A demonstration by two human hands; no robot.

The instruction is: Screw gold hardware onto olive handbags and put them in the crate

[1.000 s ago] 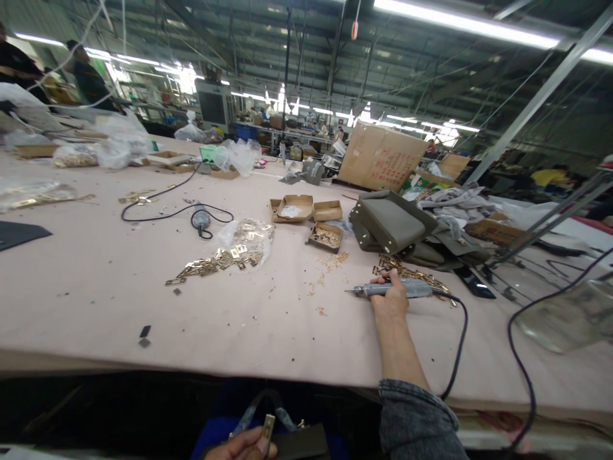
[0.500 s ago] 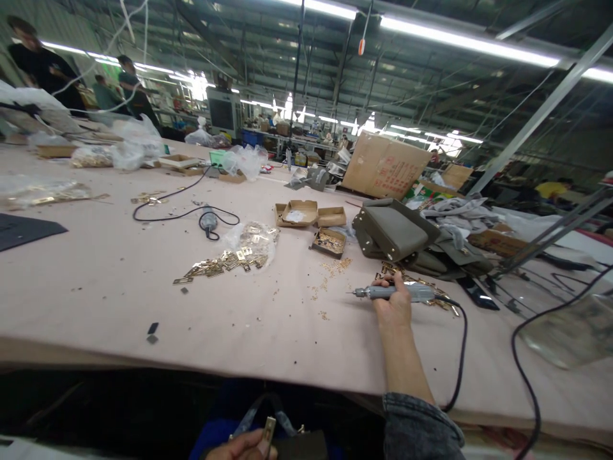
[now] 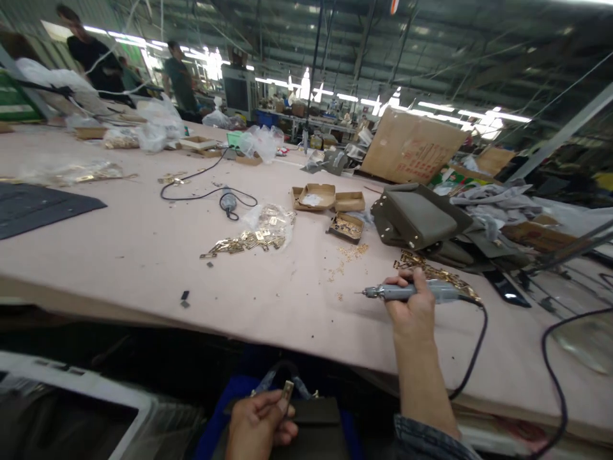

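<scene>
My right hand (image 3: 410, 308) is closed around a grey corded electric screwdriver (image 3: 412, 292) lying on the pink table (image 3: 143, 255), its tip pointing left. Gold metal fittings (image 3: 438, 273) lie just behind it. Below the table's front edge, my left hand (image 3: 258, 423) pinches a small gold metal plate (image 3: 287, 390) against a dark bag (image 3: 311, 425) in my lap. An olive-grey handbag (image 3: 416, 217) stands beyond the screwdriver.
A pile of gold plates (image 3: 249, 239) half in a plastic bag, small cardboard boxes (image 3: 330, 204), a second corded tool (image 3: 228, 203) and a dark mat (image 3: 43, 206) lie on the table. A large carton (image 3: 414, 148) stands at the back. Other people (image 3: 90, 57) work far left.
The view has tilted down and shifted right, so my left hand and the dark bag show more fully. My right hand stays on the screwdriver in the same spot.
</scene>
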